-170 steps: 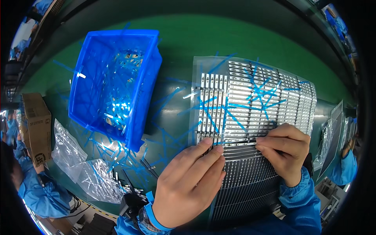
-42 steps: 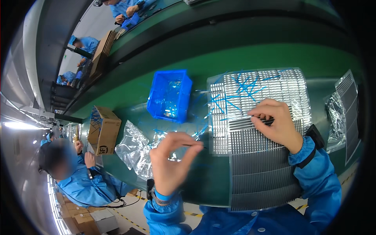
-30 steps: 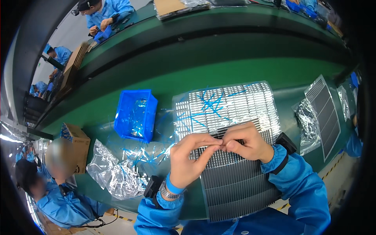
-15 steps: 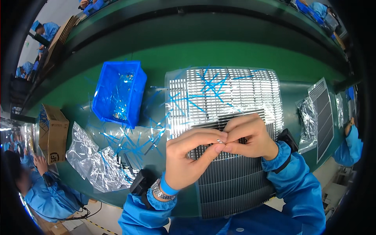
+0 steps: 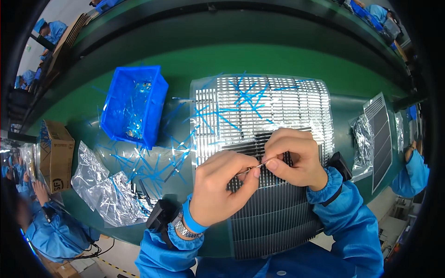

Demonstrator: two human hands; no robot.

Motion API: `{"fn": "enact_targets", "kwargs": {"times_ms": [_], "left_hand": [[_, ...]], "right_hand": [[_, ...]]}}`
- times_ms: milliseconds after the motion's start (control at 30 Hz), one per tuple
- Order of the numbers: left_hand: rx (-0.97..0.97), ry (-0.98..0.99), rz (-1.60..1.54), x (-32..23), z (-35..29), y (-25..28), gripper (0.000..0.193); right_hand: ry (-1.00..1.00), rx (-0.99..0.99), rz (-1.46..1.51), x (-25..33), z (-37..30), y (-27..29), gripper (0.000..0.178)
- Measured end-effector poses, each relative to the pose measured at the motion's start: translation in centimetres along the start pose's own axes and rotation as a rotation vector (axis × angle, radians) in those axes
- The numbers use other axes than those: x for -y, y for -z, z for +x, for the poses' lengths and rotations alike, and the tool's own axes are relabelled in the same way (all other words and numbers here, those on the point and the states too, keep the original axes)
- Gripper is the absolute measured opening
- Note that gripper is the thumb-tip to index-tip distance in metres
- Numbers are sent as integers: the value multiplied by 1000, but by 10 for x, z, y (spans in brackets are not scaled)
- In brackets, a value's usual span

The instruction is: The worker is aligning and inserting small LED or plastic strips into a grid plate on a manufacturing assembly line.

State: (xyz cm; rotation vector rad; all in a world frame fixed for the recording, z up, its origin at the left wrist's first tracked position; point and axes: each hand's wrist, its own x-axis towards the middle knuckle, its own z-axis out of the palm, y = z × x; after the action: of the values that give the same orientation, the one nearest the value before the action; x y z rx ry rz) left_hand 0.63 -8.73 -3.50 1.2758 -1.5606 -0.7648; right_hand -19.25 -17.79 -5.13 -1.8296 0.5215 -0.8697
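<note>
My left hand (image 5: 220, 185) and my right hand (image 5: 295, 157) meet over a large sheet (image 5: 296, 99) lined with rows of narrow silver and dark strips. Both are closed in a pinch, thumb against fingers, on one small thin strip (image 5: 261, 165) that slants up from left to right between the fingertips. Its exact kind is too small to make out. Thin blue film strips (image 5: 250, 98) lie scattered on the sheet's upper left. The dark lower half of the sheet runs beneath my wrists toward the table's near edge.
Left of the sheet stands a blue bin (image 5: 159, 109) with small pieces inside. More blue strips, a clear plastic bag (image 5: 106, 194) of silver strips and a cardboard box (image 5: 58, 160) lie further left. Another striped sheet (image 5: 383, 139) and bag (image 5: 361, 148) lie right. Co-workers' sleeves (image 5: 62, 234) show at both sides.
My fingertips have drawn slightly apart, and more of the thin strip shows between them. My left hand has turned a little. The whole view has shifted slightly.
</note>
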Motion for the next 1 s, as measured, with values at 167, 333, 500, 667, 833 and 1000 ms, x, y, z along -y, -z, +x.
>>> {"fn": "enact_targets", "kwargs": {"times_ms": [167, 333, 500, 667, 833, 1000], "left_hand": [[-31, 42, -34, -1, -1, -1, 7], [-22, 72, -30, -1, -1, 2, 5], [-7, 107, -10, 0, -2, 3, 6], [-7, 124, -25, 1, -2, 1, 6], [-23, 154, -32, -3, -3, 4, 6], [-7, 134, -34, 0, -2, 4, 6]], "right_hand": [[55, 24, -26, -1, 2, -3, 7], [-42, 27, -62, 5, 4, -1, 7], [-14, 43, -59, 3, 4, -2, 6], [-34, 55, -64, 3, 3, -1, 6], [-18, 48, -52, 4, 4, -3, 7], [-42, 54, -62, 3, 3, -3, 7]]}}
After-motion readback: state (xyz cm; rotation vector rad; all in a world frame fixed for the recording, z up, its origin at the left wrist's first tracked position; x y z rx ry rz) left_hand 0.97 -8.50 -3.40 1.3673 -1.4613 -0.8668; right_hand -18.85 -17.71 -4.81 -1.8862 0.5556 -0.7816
